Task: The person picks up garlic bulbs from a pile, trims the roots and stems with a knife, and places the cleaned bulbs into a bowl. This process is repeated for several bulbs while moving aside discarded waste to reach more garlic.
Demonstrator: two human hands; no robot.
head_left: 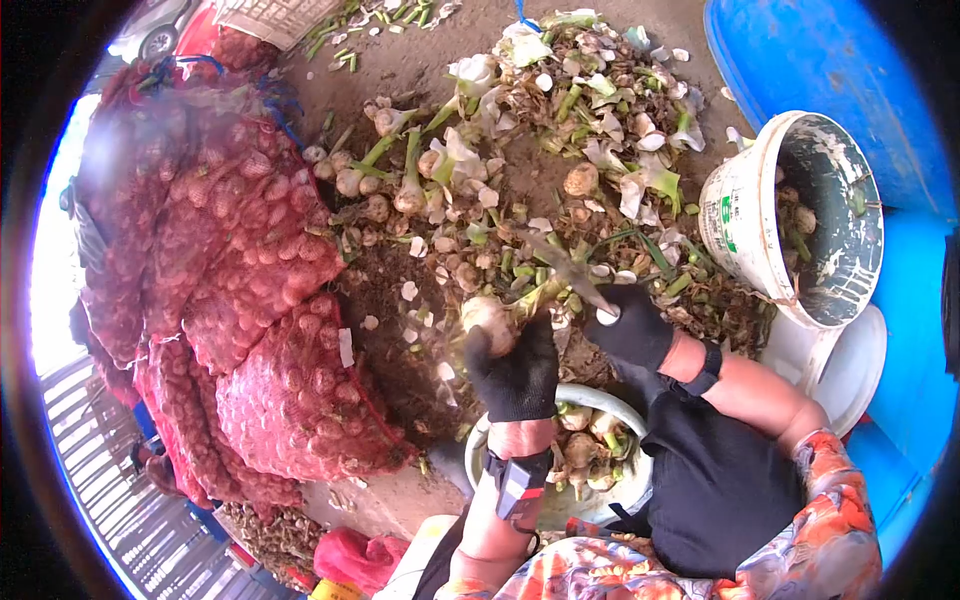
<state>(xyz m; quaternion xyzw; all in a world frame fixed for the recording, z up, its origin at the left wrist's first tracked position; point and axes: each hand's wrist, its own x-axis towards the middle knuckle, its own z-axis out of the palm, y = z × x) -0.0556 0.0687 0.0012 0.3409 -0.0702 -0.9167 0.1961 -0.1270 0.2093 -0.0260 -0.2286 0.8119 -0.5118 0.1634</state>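
In the middle of the head view, my left hand [515,372], in a black glove, is closed around a large whitish garlic bulb [487,318] with its green stem pointing right. My right hand [635,328], also gloved, grips a knife [572,272] by its handle. The blade angles up and left, close to the stem; whether it touches cannot be made out. Below my hands stands a bucket [476,455] with several bulbs [580,450] inside. Trimmed stems, peels and more bulbs [410,198] lie on the ground beyond.
Red mesh sacks [260,220] full of garlic are stacked at left. A tilted white bucket [740,215], dirty inside, holds some bulbs at right, beside blue containers [830,90]. A heap of trimmings [600,110] covers the ground ahead. A white basket [275,18] sits at the top.
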